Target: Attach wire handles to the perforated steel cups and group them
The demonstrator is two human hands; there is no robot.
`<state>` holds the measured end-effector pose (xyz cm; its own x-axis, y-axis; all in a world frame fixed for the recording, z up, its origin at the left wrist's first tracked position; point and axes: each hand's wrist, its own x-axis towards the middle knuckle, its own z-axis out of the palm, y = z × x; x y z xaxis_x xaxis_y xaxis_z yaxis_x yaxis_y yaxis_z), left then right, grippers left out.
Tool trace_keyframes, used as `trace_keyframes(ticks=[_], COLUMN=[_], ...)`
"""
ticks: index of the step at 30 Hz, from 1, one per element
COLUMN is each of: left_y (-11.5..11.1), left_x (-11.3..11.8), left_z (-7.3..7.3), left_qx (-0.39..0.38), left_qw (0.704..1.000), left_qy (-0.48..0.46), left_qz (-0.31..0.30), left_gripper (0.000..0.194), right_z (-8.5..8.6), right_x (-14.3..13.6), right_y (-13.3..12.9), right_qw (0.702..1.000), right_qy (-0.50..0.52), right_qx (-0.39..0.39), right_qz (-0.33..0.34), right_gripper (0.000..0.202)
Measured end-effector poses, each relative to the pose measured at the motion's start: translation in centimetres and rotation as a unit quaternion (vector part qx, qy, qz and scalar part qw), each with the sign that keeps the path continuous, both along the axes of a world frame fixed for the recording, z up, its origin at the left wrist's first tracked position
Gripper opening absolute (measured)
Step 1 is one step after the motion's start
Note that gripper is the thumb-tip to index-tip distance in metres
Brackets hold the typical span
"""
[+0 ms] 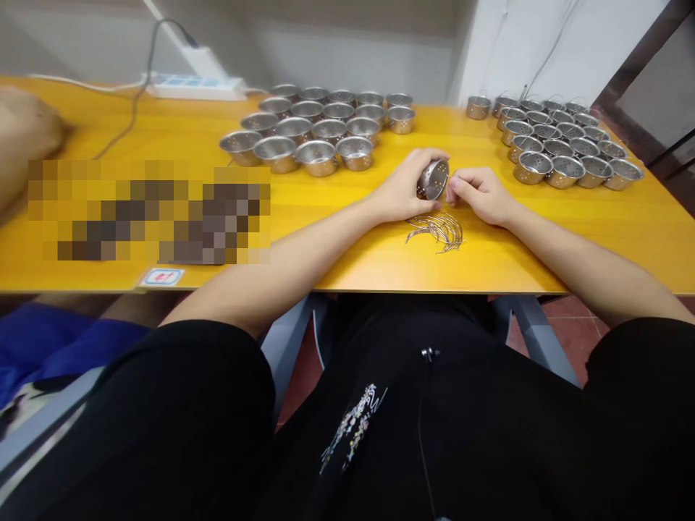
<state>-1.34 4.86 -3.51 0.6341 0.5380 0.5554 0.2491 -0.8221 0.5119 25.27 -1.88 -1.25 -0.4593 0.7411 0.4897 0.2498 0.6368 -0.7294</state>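
Note:
My left hand [405, 187] is wrapped round a small perforated metal cup [433, 179], tilted on its side with its opening toward the right. At the cup's rim, my right hand [481, 194] pinches a thin wire [448, 181], mostly hidden by the fingers. Just below the hands, a loose pile of curved metal wires [439, 230] lies on the yellow table [369, 264].
Rows of metal cups [316, 158] stand behind my left hand. More cups with wire handles [565, 171] stand at the right. A power strip [195, 87] lies at the back left. Another person's arm [27, 141] rests at the left, near pixelated objects [217, 224].

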Motion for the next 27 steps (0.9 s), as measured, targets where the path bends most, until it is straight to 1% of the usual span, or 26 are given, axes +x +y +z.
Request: trace_keyframes(ticks=[6,10,12,15,17,19,22,27], left_y=[0.3,0.2,0.0,-0.6,-1.1,-1.5,-1.9,-2.6], left_x=[-0.1,0.0,0.1,0.3,0.3,0.3,0.4,0.6], left_z=[0.1,0.0,-0.1,0.2,0.5,0.8,1.4,2.1], left_qx=[0.000,0.000,-0.013,-0.041,-0.048,-0.048,-0.048,-0.039], left_qw=[1.000,1.000,0.999,0.998,0.997,0.998,0.998,0.999], left_qy=[0.002,-0.015,-0.031,-0.046,-0.044,-0.040,-0.031,-0.020], left_qz=[-0.007,-0.018,-0.025,-0.030,-0.031,-0.024,-0.013,-0.006], left_gripper=[0.110,0.112,0.116,0.120,0.119,0.115,0.107,0.099], right_z=[-0.4,-0.4,-0.3,-0.1,0.1,0.3,0.3,0.4], right_x=[0.6,0.6,0.5,0.2,0.1,0.1,0.1,-0.1], right_y=[0.3,0.3,0.2,-0.1,-0.2,-0.2,-0.1,-0.3], right_qw=[0.996,0.995,0.997,1.000,0.998,0.997,0.996,0.998], right_qy=[-0.066,-0.075,-0.052,0.002,0.021,0.025,0.024,0.027], right_qx=[0.057,0.068,0.048,-0.017,-0.056,-0.076,-0.081,-0.060], right_qz=[-0.003,-0.006,-0.003,0.000,-0.006,-0.013,-0.012,-0.003], right_gripper=[0.092,0.090,0.088,0.088,0.091,0.093,0.093,0.093])
